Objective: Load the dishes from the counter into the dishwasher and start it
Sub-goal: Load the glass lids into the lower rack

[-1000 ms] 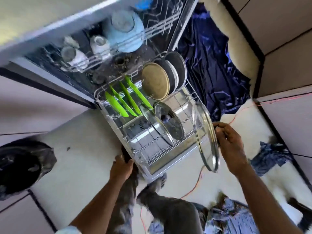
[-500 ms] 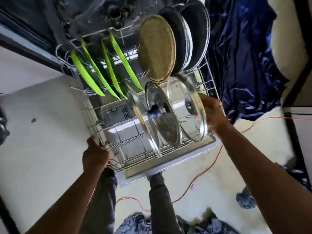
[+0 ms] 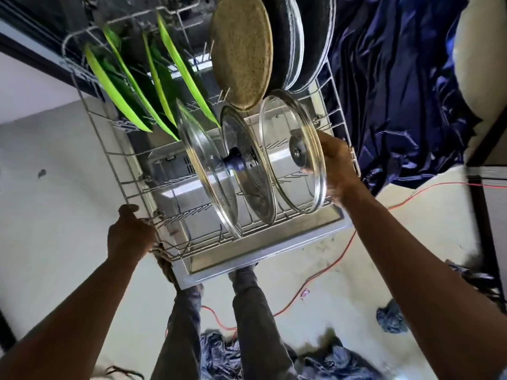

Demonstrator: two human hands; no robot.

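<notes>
The lower wire rack (image 3: 115,171) of the dishwasher is pulled out over the open door (image 3: 263,256). My right hand (image 3: 338,165) grips a glass lid (image 3: 292,152) by its right rim and holds it upright in the rack's right side. Two more glass lids (image 3: 208,176) stand on edge just left of it. Behind them stand several green plates (image 3: 129,86), a tan round plate (image 3: 241,50) and dark plates (image 3: 307,37). My left hand (image 3: 129,234) grips the rack's front left corner.
A blue cloth (image 3: 397,86) lies crumpled on the floor right of the rack. An orange cable (image 3: 343,259) runs across the pale floor. My legs (image 3: 247,311) stand at the door's front edge. Dark clothes (image 3: 389,319) lie on the floor lower right.
My right hand carried the glass lid from beside the rack into its right side, next to the other lids. The view moved closer to the rack. My left hand stayed on the rack's corner.
</notes>
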